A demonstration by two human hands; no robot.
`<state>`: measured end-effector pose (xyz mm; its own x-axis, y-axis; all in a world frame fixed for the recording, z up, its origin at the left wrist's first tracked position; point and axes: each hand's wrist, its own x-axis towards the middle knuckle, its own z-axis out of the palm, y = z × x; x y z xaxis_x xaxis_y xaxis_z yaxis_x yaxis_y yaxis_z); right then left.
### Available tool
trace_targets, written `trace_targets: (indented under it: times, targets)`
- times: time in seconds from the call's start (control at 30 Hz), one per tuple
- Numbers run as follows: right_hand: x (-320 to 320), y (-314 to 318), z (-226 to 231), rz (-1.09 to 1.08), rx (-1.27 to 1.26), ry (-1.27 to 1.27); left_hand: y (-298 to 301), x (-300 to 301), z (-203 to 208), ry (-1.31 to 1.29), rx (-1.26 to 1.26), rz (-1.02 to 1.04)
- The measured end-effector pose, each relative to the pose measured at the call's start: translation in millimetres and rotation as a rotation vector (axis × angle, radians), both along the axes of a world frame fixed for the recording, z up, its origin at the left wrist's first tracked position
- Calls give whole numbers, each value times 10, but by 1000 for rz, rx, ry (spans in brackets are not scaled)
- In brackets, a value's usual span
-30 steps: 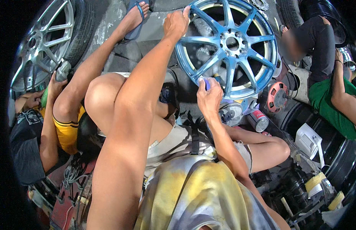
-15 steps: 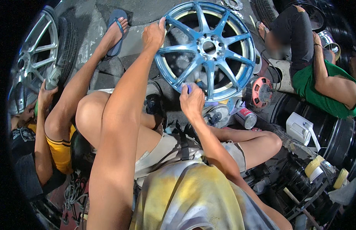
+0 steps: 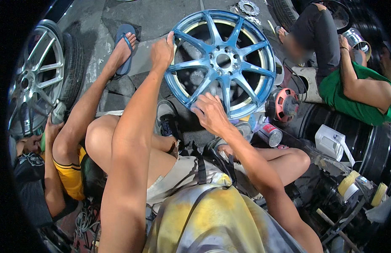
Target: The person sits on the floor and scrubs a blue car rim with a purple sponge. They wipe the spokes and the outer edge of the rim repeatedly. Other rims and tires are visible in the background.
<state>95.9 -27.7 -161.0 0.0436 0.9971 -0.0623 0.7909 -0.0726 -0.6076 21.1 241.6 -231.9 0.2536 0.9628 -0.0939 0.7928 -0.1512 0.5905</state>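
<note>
A blue multi-spoke wheel rim (image 3: 254, 68) with a pale inner edge stands tilted in front of me. My left hand (image 3: 162, 52) grips its left edge, thumb pointing up along the outer lip. At the lower left of the rim, my right hand (image 3: 211, 113) bends over the end of a spoke, fingers curled. Whatever those fingers hold is covered by the hand in this view. My bent legs lie below the rim, one shoe (image 3: 166, 118) close to its lower left edge.
A person at left handles a silver wheel (image 3: 45, 67) with a tyre. Another person in a green top (image 3: 364, 97) sits at right. Near the rim are a red-and-black round part (image 3: 287, 105), a tin can (image 3: 271, 134) and a white container (image 3: 329, 142). Black wheels line the right.
My right hand has shifted slightly along the lower rim, and the purple piece seen in its fingers is now out of sight. My left hand keeps its grip on the edge.
</note>
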Motion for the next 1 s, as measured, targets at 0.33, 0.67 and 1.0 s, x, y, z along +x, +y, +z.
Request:
trace_targets:
  times: [0.33,0.67,1.0]
  targets:
    - [57,53,-119,47,65,78,21,-4,-12,54,2,16]
    - [78,-16,-149,51,129,129,9,-6,-18,47,-52,35]
    - [150,32,-98,133,66,122,11,-20,-53,23,-92,68]
